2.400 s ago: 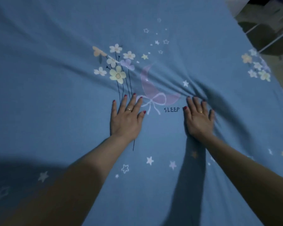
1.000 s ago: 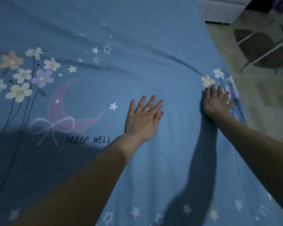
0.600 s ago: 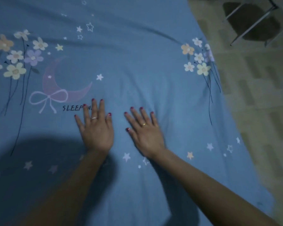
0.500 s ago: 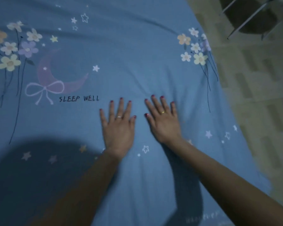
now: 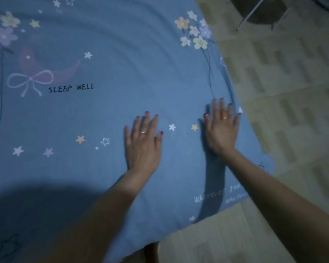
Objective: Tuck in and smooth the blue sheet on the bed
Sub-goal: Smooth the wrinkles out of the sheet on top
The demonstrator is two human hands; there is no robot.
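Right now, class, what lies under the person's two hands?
Both the left hand and the right hand press flat on the blue sheet, the right one near its edge. The bed beneath the sheet is covered and cannot be seen.

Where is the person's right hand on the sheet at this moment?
In the head view, the right hand lies flat on the blue sheet by the bed's right edge, right of the left hand.
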